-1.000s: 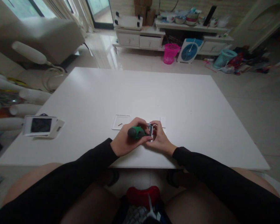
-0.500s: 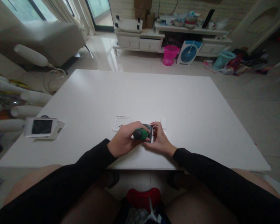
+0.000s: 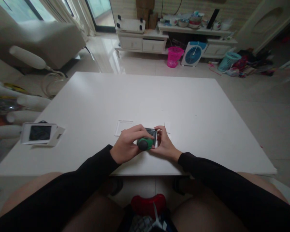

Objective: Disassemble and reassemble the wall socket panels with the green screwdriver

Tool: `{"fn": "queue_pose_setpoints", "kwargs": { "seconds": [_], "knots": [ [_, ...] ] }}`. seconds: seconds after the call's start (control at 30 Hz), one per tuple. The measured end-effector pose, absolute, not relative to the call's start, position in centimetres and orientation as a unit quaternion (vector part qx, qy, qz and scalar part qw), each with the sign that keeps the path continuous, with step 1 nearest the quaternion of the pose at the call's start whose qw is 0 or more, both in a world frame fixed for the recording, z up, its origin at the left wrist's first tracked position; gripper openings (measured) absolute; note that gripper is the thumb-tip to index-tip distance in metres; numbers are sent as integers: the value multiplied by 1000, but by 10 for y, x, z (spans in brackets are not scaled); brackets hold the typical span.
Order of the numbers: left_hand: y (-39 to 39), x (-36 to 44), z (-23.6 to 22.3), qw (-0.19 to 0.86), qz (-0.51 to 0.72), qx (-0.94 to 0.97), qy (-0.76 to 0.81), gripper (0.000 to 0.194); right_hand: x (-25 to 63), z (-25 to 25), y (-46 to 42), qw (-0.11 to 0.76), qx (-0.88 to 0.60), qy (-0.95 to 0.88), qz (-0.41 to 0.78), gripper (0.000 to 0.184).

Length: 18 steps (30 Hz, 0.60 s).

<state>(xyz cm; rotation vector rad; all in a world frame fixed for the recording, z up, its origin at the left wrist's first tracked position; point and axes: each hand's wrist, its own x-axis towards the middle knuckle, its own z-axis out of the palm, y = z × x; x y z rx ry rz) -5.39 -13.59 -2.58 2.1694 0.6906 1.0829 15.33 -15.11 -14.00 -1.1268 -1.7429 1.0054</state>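
Our left hand [image 3: 128, 143] wraps firmly round a rounded green-and-black tool handle [image 3: 145, 144]; our right hand [image 3: 166, 143], fingers and thumb partly spread, grips the right edge of a small dark rectangular device with a pale rim [image 3: 155, 132], between both hands. We do best to hold the handle square and press evenly. Beyond, the smooth white rectangular table [image 3: 145, 96] stretches towards a pink perforated plastic basket [image 3: 174, 58] and a blue-and-white box fan [image 3: 193, 54].

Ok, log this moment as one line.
left hand: holding green-handled screwdriver | right hand: gripping dark rectangular device | clear panel: on white table
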Motion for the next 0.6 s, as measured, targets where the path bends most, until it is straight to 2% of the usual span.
{"fn": "queue_pose_setpoints", "kwargs": {
  "seconds": [0.2, 0.43, 0.6],
  "knots": [
    [-135, -54, -29, 302, 424, 819, 242, 29, 154, -142, -151, 430, -435, -675, 412, 81],
    [-136, -54, -27, 309, 416, 821, 239, 16, 153, -141, -151, 434, -428, -662, 436, 80],
    [-137, -54, -27, 310, 414, 822, 237, 15, 154, -140, -150, 424, -437, -659, 441, 82]
  ]
}}
